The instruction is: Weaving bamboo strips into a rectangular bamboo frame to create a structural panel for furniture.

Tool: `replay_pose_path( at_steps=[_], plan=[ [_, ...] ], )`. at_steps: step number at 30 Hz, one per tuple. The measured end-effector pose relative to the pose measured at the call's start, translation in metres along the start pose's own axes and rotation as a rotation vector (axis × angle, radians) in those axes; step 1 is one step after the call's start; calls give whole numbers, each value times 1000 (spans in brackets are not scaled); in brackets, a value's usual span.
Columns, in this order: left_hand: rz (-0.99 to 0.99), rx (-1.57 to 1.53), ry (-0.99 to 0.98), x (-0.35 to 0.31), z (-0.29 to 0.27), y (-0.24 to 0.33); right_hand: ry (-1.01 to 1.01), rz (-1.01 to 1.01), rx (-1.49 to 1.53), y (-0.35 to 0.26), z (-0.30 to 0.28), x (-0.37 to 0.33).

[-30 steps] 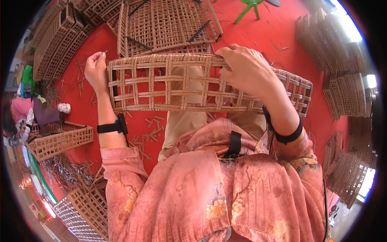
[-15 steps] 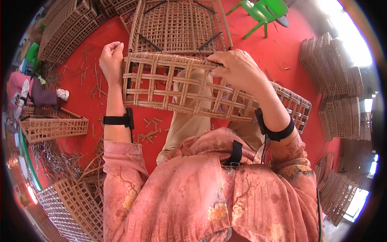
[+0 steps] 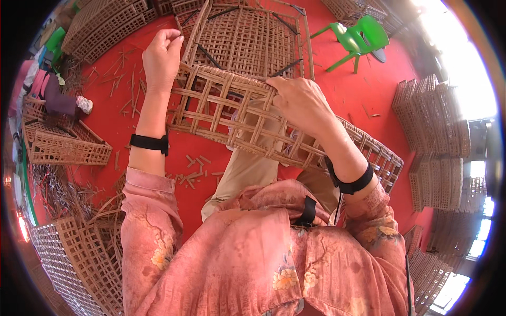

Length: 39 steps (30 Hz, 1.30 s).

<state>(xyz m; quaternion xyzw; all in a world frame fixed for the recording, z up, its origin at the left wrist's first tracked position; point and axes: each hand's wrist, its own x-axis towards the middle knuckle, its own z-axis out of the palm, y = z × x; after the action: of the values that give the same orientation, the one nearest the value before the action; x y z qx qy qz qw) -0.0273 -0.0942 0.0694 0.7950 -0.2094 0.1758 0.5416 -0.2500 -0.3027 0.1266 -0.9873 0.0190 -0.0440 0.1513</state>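
A brown woven wicker basket [image 3: 219,108] stands tilted across my knees, its open-weave side facing me. My right hand [image 3: 303,102] is closed over its upper rim near the middle, fingers hooked behind the edge. My left hand [image 3: 162,62] is raised just past the basket's left corner, thumb and fingertips pinched together. Whether a thin strand is in that pinch is too small to make out. Behind this side, the far woven panel [image 3: 250,42] and dark corner braces [image 3: 209,55] show.
Cut wicker scraps [image 3: 197,171] litter the red floor [image 3: 350,89]. A green plastic chair [image 3: 361,38] stands far right. Stacked wicker baskets [image 3: 429,116] line the right side. At left, another person's leg [image 3: 62,96] is beside a basket [image 3: 68,145]; more baskets [image 3: 68,247] lie near left.
My left hand has moved up and away, above the basket's corner. The basket has tilted, its right end lower relative to its left. My right hand keeps its hold on the rim.
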Motion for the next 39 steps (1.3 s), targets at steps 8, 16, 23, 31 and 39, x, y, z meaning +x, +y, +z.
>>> replay_pose_path(
  at_steps=[8, 16, 23, 31, 39],
  plan=[
    [-72, 5, 47, -3, 18, -20, -287, 41, 29, -8, -26, 16],
    [-163, 9, -39, -6, 13, -10, -220, 72, 128, -28, -24, 27],
    [-151, -4, -41, -4, 12, -10, -168, -81, 12, -16, -7, 32],
    [-167, -59, -75, -4, 8, -6, -159, -78, 197, -7, -11, 41],
    [-177, -61, -59, -7, 7, -8, -272, -49, -7, -26, -22, 66]
  ],
)
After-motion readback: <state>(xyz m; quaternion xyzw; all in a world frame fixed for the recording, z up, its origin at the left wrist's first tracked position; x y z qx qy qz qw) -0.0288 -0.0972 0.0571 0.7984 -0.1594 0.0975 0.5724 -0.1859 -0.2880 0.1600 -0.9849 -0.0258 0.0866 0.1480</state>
